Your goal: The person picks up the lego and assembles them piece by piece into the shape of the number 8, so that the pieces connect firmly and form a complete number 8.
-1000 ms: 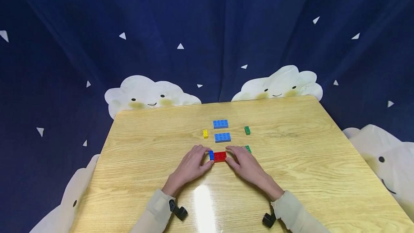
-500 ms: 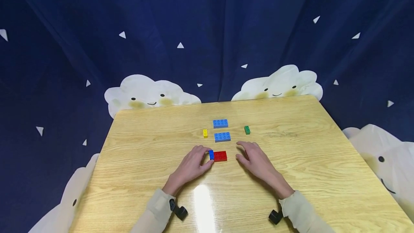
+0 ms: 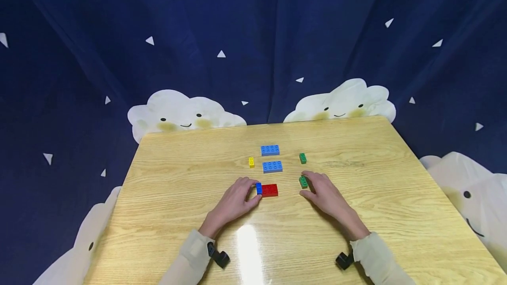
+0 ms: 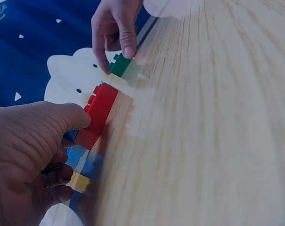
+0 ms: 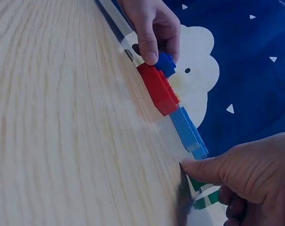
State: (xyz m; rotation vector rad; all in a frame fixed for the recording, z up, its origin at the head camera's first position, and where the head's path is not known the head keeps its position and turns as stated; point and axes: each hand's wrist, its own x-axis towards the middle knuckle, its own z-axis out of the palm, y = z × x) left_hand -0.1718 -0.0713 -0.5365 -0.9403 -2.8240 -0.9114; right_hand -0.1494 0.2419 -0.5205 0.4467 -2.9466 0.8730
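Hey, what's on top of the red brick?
A small dark blue brick sits on the left end of the red brick, pinched by the left hand. The red studs beside it are bare; any beneath it are covered and can't be seen.

The left sleeve [image 3: 183,262] and right sleeve [image 3: 378,258] are plain beige; a small black block [image 3: 223,259] juts out by each cuff [image 3: 196,243].

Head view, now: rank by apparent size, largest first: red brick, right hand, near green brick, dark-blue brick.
1. Right hand
2. Red brick
3. Near green brick and dark-blue brick: unranked, they look too alike, and fingers overlap the dark-blue one's edges.
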